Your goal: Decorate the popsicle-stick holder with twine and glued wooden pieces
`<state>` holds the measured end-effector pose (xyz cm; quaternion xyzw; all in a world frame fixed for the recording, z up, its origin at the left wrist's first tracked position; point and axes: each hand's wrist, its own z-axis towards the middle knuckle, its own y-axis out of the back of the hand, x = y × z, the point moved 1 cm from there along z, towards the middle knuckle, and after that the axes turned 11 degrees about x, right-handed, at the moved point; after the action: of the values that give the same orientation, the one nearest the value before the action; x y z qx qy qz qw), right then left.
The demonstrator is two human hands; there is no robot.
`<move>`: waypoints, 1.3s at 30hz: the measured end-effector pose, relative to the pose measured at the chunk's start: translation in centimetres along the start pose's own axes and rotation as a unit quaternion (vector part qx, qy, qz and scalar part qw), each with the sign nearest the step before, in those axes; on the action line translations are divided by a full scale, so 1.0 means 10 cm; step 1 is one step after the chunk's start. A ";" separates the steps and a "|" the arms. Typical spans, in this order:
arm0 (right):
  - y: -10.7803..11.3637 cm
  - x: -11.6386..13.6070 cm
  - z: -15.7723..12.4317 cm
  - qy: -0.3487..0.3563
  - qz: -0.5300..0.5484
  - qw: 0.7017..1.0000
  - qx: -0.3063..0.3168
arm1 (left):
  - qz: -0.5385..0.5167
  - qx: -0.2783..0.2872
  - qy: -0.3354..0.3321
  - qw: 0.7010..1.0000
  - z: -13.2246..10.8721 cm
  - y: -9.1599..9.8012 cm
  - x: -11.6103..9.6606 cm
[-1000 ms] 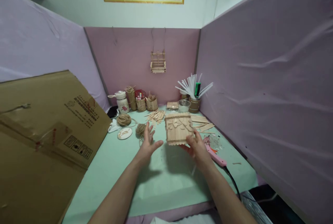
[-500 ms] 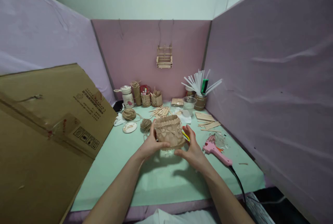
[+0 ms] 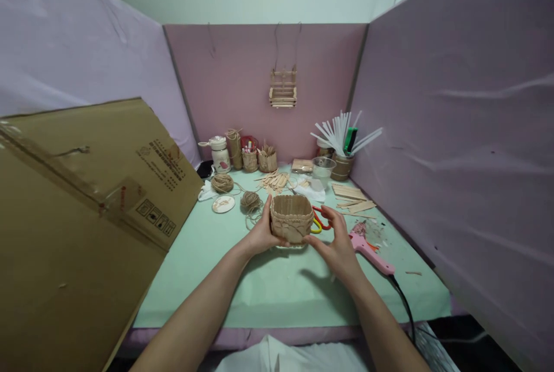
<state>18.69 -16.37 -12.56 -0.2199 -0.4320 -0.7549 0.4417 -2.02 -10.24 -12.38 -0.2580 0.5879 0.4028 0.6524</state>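
Observation:
A small tan basket (image 3: 291, 226) with a scalloped rim and raised shapes on its front is held just above the table, its hollow inside visible from above. My left hand (image 3: 262, 232) grips its left side, thumb along the lower front and fingers behind the wall. At the lower right corner, the thumb tip of my right hand (image 3: 337, 242) is at or against the basket. The right fingers are spread and curved, apart from its wall. Behind that hand lie scissors (image 3: 318, 225) with red and yellow handles, partly hidden by the basket and fingers.
A pink glue gun (image 3: 372, 254) with a black cord lies at right. Twine balls (image 3: 250, 202), wooden sticks (image 3: 277, 180), a clear cup (image 3: 322, 171) and a pot of white glue sticks (image 3: 341, 167) stand farther back. A large cardboard box (image 3: 86, 216) takes up the left side.
The basket has tipped so that its open top faces me more. My right fingers have come away from its side and spread. The view has shifted slightly.

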 end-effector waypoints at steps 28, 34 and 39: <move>-0.70 1.11 -0.29 0.285 0.007 0.930 0.231 | 0.491 -0.065 0.265 0.828 0.06 0.94 -0.14; -1.04 1.09 -0.32 0.279 0.015 0.915 0.291 | 0.400 -0.043 0.222 0.888 -0.09 1.07 -0.21; -0.91 1.06 -0.36 0.256 0.028 0.933 0.252 | 0.163 0.061 0.143 0.974 -0.42 1.24 -0.58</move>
<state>5.63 -22.31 -11.13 0.0876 -0.4738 -0.6396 0.5990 -14.57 -8.18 -5.80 -0.1738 0.7327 0.4260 0.5014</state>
